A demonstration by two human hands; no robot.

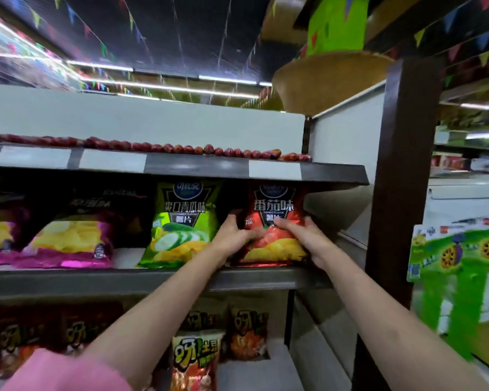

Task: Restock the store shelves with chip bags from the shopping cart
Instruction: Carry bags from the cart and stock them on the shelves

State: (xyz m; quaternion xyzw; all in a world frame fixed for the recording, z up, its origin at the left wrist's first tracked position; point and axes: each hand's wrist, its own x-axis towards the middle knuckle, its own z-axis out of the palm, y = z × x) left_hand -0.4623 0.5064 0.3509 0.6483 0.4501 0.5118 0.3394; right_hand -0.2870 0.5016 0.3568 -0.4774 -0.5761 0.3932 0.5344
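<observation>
Both hands clasp the red chip bag (274, 221), my left hand (232, 235) curled on its left edge, my right hand (305, 235) on its right. It stands upright on the middle shelf (153, 280), just beside the green chip bag (181, 221), and I judge it needs pushing straight back.

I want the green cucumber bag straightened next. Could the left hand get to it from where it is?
Probably yes. The left hand grips the red tomato bag right beside the green cucumber bag, whose front faces out with nothing before it; it must let go first.

Lit by ceiling strip lights (164, 87); dim under the shelves. Smeared by motion blur toward the edges, bent by wide-angle distortion.
</observation>
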